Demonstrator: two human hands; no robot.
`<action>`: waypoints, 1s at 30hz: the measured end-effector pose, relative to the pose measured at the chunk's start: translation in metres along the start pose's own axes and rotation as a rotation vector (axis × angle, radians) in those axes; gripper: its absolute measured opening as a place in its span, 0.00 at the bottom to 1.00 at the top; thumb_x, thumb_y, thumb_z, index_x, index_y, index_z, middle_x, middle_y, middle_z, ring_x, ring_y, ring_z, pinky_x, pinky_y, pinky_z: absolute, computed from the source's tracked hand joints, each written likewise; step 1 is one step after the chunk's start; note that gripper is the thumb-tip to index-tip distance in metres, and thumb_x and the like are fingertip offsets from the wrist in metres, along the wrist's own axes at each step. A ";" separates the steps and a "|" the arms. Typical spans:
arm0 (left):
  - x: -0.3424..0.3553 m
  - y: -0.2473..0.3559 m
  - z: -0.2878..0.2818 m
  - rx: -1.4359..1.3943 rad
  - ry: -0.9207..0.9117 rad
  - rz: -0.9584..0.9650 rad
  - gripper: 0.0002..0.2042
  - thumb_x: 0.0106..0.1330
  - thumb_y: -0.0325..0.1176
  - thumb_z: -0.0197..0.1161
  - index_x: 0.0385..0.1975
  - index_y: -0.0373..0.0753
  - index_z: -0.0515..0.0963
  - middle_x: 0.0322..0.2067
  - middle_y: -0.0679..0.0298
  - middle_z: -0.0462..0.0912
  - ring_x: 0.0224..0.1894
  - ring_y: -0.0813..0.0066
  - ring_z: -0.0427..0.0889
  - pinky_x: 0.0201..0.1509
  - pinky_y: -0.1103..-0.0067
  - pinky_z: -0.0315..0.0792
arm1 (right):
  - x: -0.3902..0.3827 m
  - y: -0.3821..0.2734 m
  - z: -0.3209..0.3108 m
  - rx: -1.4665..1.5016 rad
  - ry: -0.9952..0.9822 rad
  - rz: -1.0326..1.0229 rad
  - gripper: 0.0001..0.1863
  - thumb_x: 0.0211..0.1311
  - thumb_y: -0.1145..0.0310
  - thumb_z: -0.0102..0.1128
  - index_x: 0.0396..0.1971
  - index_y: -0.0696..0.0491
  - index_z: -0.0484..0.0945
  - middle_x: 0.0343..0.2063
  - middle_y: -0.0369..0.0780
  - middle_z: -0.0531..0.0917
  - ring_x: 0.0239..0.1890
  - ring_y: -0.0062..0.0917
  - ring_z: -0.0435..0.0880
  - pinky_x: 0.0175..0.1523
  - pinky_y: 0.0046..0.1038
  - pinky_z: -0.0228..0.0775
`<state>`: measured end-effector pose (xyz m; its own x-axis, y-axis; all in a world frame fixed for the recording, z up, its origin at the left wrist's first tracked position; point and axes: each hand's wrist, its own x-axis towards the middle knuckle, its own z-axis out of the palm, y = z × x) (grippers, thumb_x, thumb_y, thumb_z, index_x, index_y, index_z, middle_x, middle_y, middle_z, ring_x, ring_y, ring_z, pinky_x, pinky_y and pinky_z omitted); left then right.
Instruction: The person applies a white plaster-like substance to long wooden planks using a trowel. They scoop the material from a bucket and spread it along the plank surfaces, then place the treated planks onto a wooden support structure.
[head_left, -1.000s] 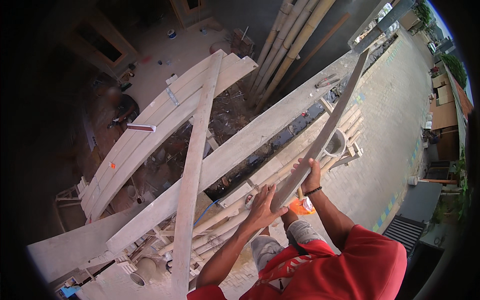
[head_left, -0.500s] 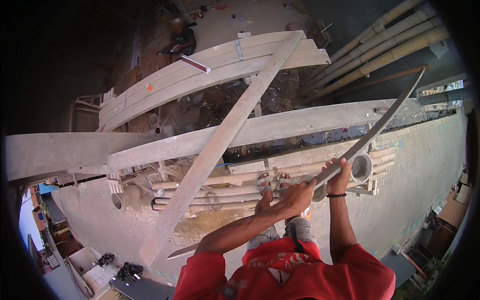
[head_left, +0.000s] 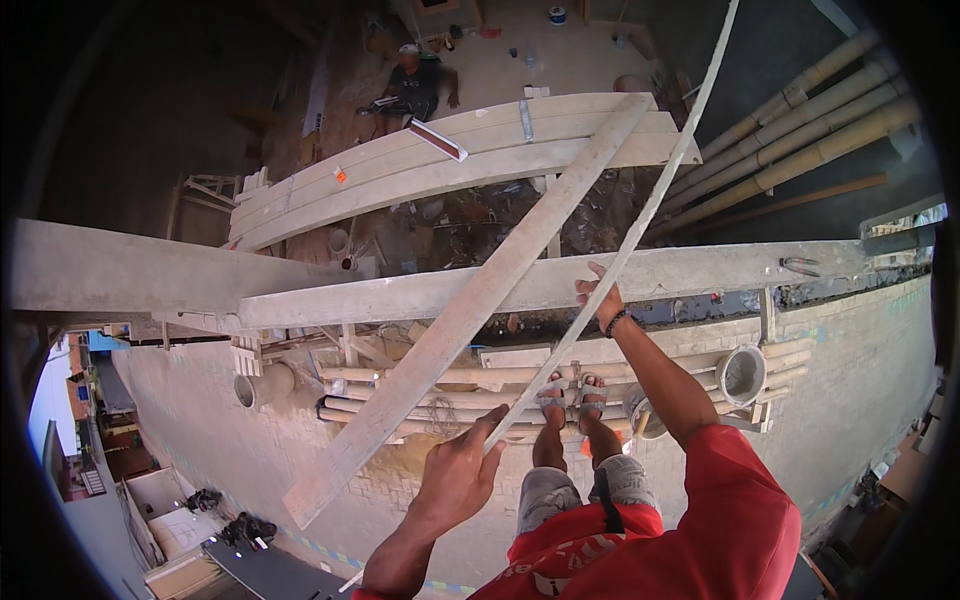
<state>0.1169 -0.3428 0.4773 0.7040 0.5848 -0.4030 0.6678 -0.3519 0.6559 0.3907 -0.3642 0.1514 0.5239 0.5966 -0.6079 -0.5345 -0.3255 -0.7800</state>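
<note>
Both hands are gripping one long thin strip (head_left: pixel 640 225): left hand (head_left: pixel 458 478) fingers curling around it, right hand (head_left: pixel 598 297) fingers wrapping it, above one diagonal plank (head_left: pixel 470 310).

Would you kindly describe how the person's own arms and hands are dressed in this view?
Both forearms are bare, and the left hand and right hand wear no gloves. The right wrist carries a dark beaded bracelet. A red short-sleeved shirt covers the shoulders and upper arms, with pale markings on its front. No rings or watch can be made out.
</note>
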 end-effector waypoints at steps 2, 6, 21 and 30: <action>-0.021 -0.007 -0.009 -0.025 0.037 -0.093 0.16 0.65 0.31 0.56 0.50 0.30 0.70 0.26 0.44 0.80 0.31 0.43 0.81 0.34 0.61 0.73 | 0.061 0.019 0.020 -0.268 0.039 -0.198 0.33 0.52 0.76 0.59 0.61 0.55 0.62 0.31 0.44 0.80 0.27 0.25 0.80 0.29 0.28 0.75; -0.072 -0.036 -0.008 -0.022 0.099 -0.333 0.18 0.64 0.33 0.57 0.51 0.32 0.70 0.25 0.44 0.80 0.30 0.45 0.81 0.35 0.61 0.74 | 0.172 0.054 0.063 -0.534 0.296 -0.335 0.44 0.46 0.66 0.66 0.65 0.54 0.56 0.43 0.54 0.78 0.47 0.40 0.79 0.56 0.37 0.68; -0.227 -0.139 0.096 -0.548 0.576 -0.951 0.15 0.70 0.37 0.55 0.49 0.35 0.68 0.38 0.58 0.80 0.39 0.72 0.78 0.38 0.76 0.77 | 0.267 0.078 0.074 0.223 0.285 0.174 0.33 0.49 0.65 0.71 0.53 0.60 0.66 0.47 0.49 0.78 0.43 0.40 0.82 0.47 0.47 0.75; -0.199 -0.115 0.087 -0.484 0.596 -1.004 0.13 0.62 0.32 0.65 0.41 0.36 0.69 0.40 0.54 0.80 0.39 0.67 0.79 0.36 0.71 0.78 | 0.281 0.065 0.078 0.674 0.199 -0.037 0.26 0.49 0.81 0.56 0.52 0.52 0.69 0.41 0.45 0.78 0.41 0.41 0.78 0.50 0.46 0.72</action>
<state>-0.0784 -0.4824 0.4261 -0.3623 0.7207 -0.5910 0.5981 0.6661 0.4457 0.4515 -0.1604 -0.0587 0.6264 0.4318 -0.6490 -0.7751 0.2566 -0.5774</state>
